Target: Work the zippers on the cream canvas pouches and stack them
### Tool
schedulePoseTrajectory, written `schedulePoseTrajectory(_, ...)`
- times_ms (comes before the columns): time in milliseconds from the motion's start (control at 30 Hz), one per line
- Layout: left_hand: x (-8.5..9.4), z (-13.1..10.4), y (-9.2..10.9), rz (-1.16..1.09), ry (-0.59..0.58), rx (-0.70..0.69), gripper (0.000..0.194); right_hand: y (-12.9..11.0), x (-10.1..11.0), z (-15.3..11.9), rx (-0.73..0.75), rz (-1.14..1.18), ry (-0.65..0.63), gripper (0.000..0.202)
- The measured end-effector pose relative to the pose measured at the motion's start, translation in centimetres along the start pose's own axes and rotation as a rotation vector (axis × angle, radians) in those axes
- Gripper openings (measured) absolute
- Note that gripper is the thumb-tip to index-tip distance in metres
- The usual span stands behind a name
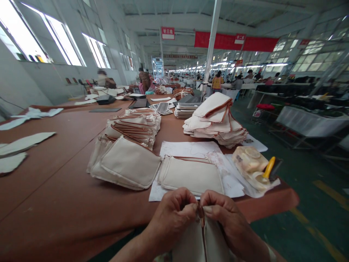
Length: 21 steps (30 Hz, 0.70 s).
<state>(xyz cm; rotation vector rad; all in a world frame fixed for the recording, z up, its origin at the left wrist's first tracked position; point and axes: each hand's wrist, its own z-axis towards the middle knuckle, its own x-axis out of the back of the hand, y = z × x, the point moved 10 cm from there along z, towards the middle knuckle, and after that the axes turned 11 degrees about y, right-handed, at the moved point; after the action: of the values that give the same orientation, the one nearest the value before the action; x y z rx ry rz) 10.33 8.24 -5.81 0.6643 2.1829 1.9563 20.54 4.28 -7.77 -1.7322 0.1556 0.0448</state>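
My left hand (177, 211) and my right hand (225, 213) meet at the bottom middle, just off the table's front edge. Between them is a cream fabric piece (189, 242) with a brown-edged slit down its centre. Each hand pinches one side of that slit at its top end, thumbs close together. Directly beyond my fingers lies a short stack of cream pieces (192, 174) with brown edging, on white paper sheets (188, 148). A bigger pile of similar cream panels (131, 162) leans to the left of it.
More brown-edged panels (218, 122) are heaped at the right. Near the right corner stand a plastic tub (251, 159) and a yellow-handled brush (269, 167). Cut cream pieces (25, 143) lie left on the brown-covered table (62, 196). Several people work farther back.
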Motion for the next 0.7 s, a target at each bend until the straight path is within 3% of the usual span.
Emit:
schedulePoseTrajectory(200,0.4,0.0,1.7,0.162,0.035,-0.113,0.009,-2.2,-0.1,0.1,0.133,-0.297,-0.021,0.028)
schedulePoseTrajectory(300,0.5,0.2,1.9,0.178,0.015,-0.137,0.012,-1.9,0.1,0.2,0.103,-0.261,-0.024,0.025)
schedulePoseTrajectory(433,0.2,0.6,1.6,0.099,-0.126,-0.117,0.021,-1.5,0.4,0.2,0.076,-0.214,-0.023,0.026)
schedulePoseTrajectory(600,-1.7,-0.1,0.3,0.092,-0.42,0.002,0.035,-2.3,0.3,-0.1,0.109,-0.334,-0.075,0.026)
schedulePoseTrajectory(700,-2.2,-0.4,0.5,0.06,-0.465,0.024,0.036,-3.1,0.2,-0.1,0.127,-0.363,-0.115,0.026)
